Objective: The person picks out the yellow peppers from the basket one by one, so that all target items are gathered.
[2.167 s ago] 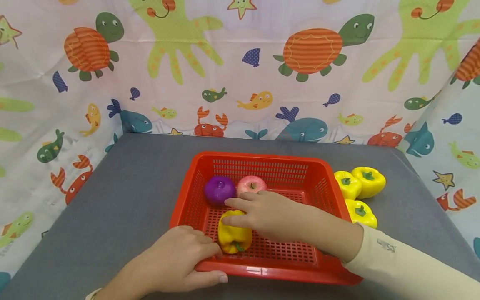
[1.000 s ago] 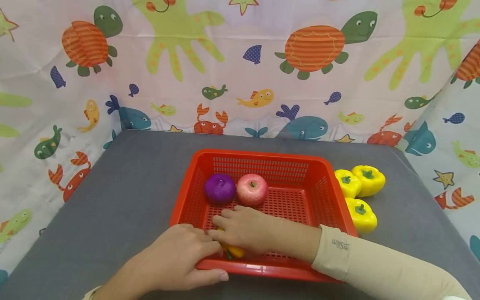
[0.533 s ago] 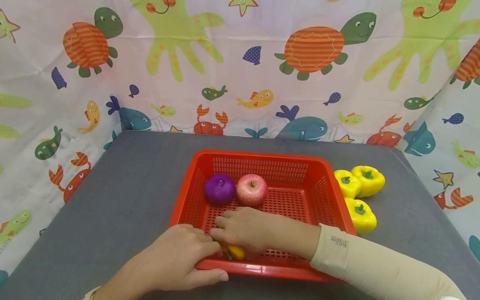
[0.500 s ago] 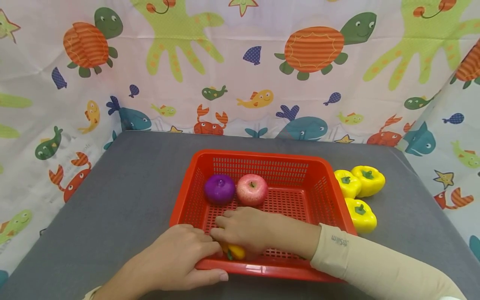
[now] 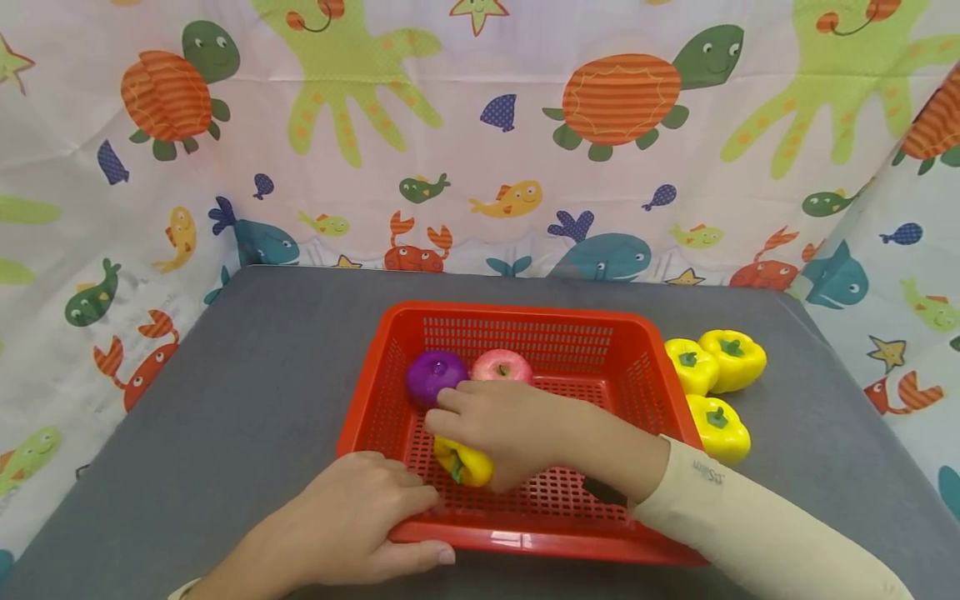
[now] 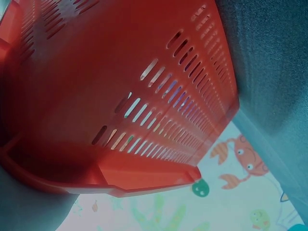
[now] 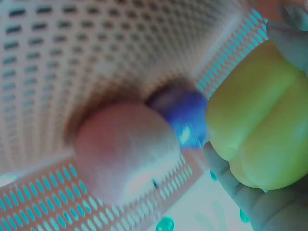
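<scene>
In the head view a red plastic basket (image 5: 570, 546) with slotted walls sits on the grey table. My left hand (image 5: 363, 521) holds its near left corner, fingers over the rim and thumb outside; the left wrist view shows the basket's outer wall (image 6: 62, 96). Inside the basket my right hand (image 5: 502, 429) grips a yellow bell pepper (image 5: 471, 467), its green stem facing me. The right wrist view shows this pepper (image 7: 264, 115) large, with fingers around it. Behind the right hand lie a round purple fruit or vegetable (image 5: 433, 377) and a pink apple (image 5: 501, 363), side by side and partly covered.
Three more yellow bell peppers, a left one (image 5: 690, 367), a far one (image 5: 732, 360) and a near one (image 5: 718, 429), stand right of the basket on the grey tabletop (image 5: 285, 358). A curtain (image 5: 465, 117) printed with sea animals encloses the back and sides.
The right hand reached down onto the pepper, gripped it near the front wall, and has moved with it back toward the apple and purple item. The left hand has stayed at the corner.
</scene>
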Action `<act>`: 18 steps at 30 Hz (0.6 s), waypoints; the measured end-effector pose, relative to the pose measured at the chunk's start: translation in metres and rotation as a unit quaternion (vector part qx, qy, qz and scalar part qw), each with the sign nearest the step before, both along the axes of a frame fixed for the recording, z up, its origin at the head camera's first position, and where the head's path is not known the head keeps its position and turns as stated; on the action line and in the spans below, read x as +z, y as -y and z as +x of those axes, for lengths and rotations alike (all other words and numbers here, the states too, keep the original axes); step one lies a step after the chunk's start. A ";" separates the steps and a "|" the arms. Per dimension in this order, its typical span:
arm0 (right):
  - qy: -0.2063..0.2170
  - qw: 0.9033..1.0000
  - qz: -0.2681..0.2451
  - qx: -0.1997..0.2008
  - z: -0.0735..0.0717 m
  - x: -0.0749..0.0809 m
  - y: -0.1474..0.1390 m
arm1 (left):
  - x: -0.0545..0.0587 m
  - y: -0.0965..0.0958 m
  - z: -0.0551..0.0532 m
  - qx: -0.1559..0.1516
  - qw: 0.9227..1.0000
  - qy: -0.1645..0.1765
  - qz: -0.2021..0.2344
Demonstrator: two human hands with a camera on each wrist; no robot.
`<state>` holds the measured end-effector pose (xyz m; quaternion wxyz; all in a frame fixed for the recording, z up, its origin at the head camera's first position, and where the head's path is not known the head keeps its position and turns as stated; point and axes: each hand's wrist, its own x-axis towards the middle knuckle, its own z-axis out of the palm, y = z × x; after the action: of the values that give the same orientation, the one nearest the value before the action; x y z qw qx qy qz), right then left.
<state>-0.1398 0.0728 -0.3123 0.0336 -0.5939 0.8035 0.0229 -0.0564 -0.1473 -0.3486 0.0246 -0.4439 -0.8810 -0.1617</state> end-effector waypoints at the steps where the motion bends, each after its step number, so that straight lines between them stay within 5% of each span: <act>1: 0.007 1.000 -0.012 -0.009 -0.001 0.004 -0.002 | 0.000 0.000 0.000 0.001 1.000 0.002 0.000; 18: 0.088 0.984 -0.136 -0.077 -0.005 0.026 -0.030 | 0.001 0.000 0.000 0.009 0.999 0.032 -0.015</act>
<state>-0.1445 0.1025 -0.2861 0.0248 -0.5289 0.8364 -0.1420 -0.0561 -0.1472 -0.3478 -0.0088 -0.4307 -0.8877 -0.1625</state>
